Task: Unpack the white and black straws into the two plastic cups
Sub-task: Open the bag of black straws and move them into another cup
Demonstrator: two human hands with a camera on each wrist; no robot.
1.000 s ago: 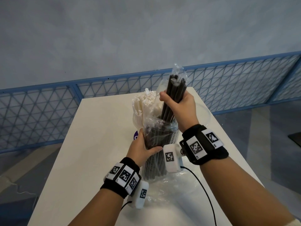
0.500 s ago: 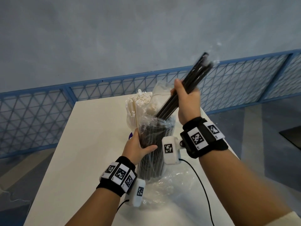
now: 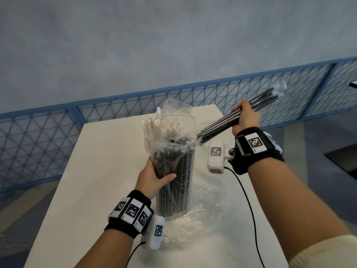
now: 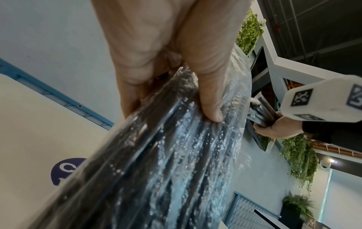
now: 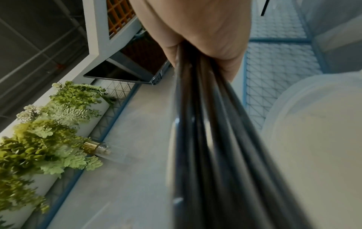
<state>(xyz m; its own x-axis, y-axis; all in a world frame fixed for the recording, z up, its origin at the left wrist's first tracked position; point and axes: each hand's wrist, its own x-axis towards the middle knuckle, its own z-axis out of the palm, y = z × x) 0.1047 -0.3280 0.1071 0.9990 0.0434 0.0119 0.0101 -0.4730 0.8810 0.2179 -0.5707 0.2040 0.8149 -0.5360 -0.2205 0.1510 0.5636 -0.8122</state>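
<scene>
Two hands are busy with straws at our white counter. Our left hand wraps its fingers and thumb round the clear bag of black straws, which stands upright near the middle of the counter; the crinkled film blurs the straws inside, and the bag's base is lost in loose plastic. Our right hand grips a small bundle of black straws held slanting in the air, to the right of the bag and clear of it, its far ends wearing a scrap of film. We cannot count the straws in either lot.

Just beyond the bag, the white straws stand mostly hidden behind it, only their tops showing. One plastic cup shows as a pale, blurred rim in the right wrist view, beside the bundle; in the head view it is a faint curve behind the right hand. Whatever holds the white straws is hidden.

A round purple sticker on the counter is half covered by the bag; its white mark cannot be read.
</scene>
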